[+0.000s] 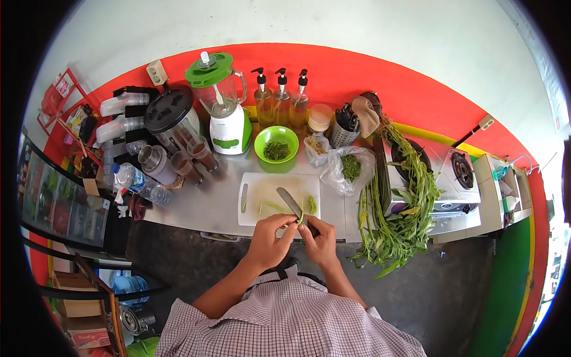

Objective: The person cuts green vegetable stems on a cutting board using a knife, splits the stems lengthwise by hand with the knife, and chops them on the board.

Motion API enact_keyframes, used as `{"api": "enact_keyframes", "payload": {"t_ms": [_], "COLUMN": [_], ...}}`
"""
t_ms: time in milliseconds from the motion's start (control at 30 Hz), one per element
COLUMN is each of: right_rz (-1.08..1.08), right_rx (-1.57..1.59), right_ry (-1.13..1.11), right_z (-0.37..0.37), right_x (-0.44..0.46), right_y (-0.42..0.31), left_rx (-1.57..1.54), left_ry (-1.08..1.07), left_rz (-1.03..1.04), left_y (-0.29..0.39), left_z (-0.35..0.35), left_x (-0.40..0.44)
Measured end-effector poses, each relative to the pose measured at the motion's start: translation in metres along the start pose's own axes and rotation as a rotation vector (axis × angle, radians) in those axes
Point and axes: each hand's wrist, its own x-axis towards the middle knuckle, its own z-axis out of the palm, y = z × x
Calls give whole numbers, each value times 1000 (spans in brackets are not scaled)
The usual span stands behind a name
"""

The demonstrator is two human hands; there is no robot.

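My left hand [270, 239] is closed, its thumb and fingers pinching a thin green stem [301, 212] at the front edge of the cutting board. My right hand [321, 242] is closed on a knife [288, 199], its blade pointing up and left over the board. The blade lies right beside the stem; whether it touches it I cannot tell. Under the knife is a white cutting board [250, 215] with several short green pieces [313, 205] scattered on it. Behind it, a green bowl [289, 136] contains chopped greens [276, 150].
On the right, a leafy green bundle [410, 208] hangs over the counter edge beside a gas stove [449, 178]. A plastic bag [364, 168] of chopped greens stands near the board. A blender [229, 128], pump bottles [281, 104], cups [203, 153] and a water bottle [140, 183] line the back and left.
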Motion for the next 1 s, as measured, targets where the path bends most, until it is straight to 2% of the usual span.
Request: {"api": "enact_keyframes", "payload": {"t_ms": [67, 133, 233, 467, 567, 667, 733, 800, 867, 1000], "right_rz": [-7, -43, -13, 62, 72, 252, 283, 370, 398, 422], "right_rx": [-5, 16, -23, -5, 114, 259, 317, 307, 288, 264], "right_ry": [8, 40, 0, -35, 57, 154, 213, 214, 220, 205], "right_z": [3, 8, 9, 9, 12, 10, 14, 9, 8, 5], "right_x": [1, 0, -2, -6, -10, -4, -2, -5, -11, -24], "right_y": [-1, 2, 5, 11, 16, 32, 50, 61, 66, 72], "left_rx": [4, -93, -132, -9, -78, -59, -42, 33, 199, 390], "left_ry": [-32, -25, -31, -97, -175, -231, -245, -105, 38, 134], "left_rz": [-14, -148, -182, -106, -144, -197, -233, -371, -403, -479], "left_y": [2, -3, -12, -6, -8, -25, -51, -82, -133, -198], "left_z": [0, 1, -2, -6, 0, 3, 0, -3, -10, -24], "left_x": [1, -1, -3, 1, -4, -14, -15, -15, -14, -6]}}
